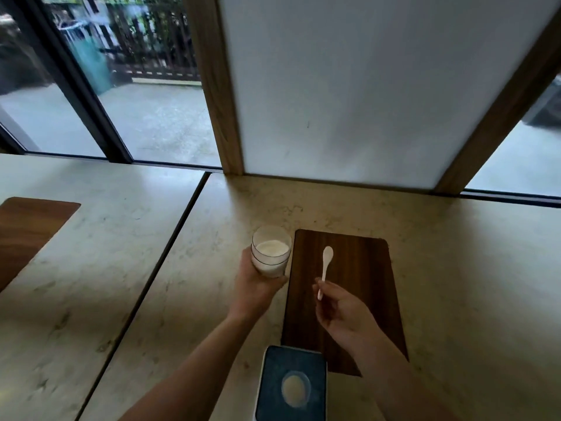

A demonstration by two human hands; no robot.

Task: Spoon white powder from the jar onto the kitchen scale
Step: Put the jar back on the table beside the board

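A clear glass jar (271,252) partly filled with white powder is held upright above the stone counter in my left hand (254,291). My right hand (341,311) pinches the handle end of a small white spoon (325,267), its bowl pointing away from me, over a dark wooden board (364,268). The spoon is to the right of the jar and apart from it. The kitchen scale (291,384), dark-topped with a white rim, lies near the bottom edge between my forearms, with a small pale mound of powder on its surface.
The counter (151,299) is pale marble with a dark seam running diagonally at the left. A second wooden board (27,232) lies at the far left. A white panel with wooden frame (349,86) and windows stand behind the counter.
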